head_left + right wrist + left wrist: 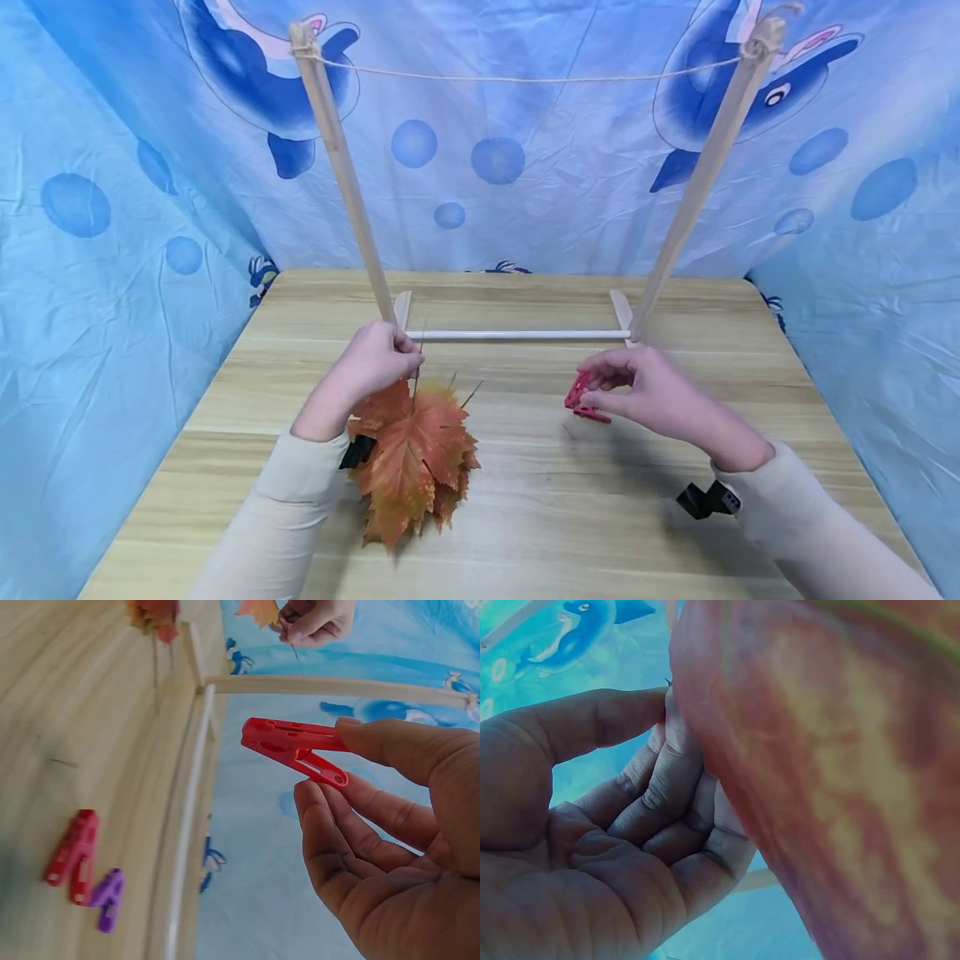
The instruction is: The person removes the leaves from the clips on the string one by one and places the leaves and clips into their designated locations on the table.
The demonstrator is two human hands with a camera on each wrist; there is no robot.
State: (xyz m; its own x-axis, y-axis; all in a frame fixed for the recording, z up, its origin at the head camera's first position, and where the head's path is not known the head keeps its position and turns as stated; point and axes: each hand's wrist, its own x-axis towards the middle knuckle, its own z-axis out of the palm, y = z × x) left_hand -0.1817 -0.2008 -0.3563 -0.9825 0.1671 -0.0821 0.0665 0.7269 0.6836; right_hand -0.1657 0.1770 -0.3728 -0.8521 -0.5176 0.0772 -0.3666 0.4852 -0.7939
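Observation:
My left hand [372, 360] pinches the thin stem of an orange-red maple leaf [411, 442] between thumb and fingertips. The leaf hangs below that hand, overlapping a pile of similar leaves [154, 613] on the table. Up close in the left wrist view, the leaf [840, 765] covers much of the picture and part of the fingers. Farther right, my right hand [648, 392] holds a red clothespin [292, 742], thumb on one leg and fingertips on the other. Beyond it in the right wrist view, another red clothespin [73, 859] and a purple clothespin [109, 900] lie on the table.
At the back of the wooden table [525, 517] stands a frame with two wooden posts [341, 162]. A white rod [517, 335] joins them low down, and a string [525, 79] spans their tops. Blue dolphin-print cloth [465, 233] hangs around the table.

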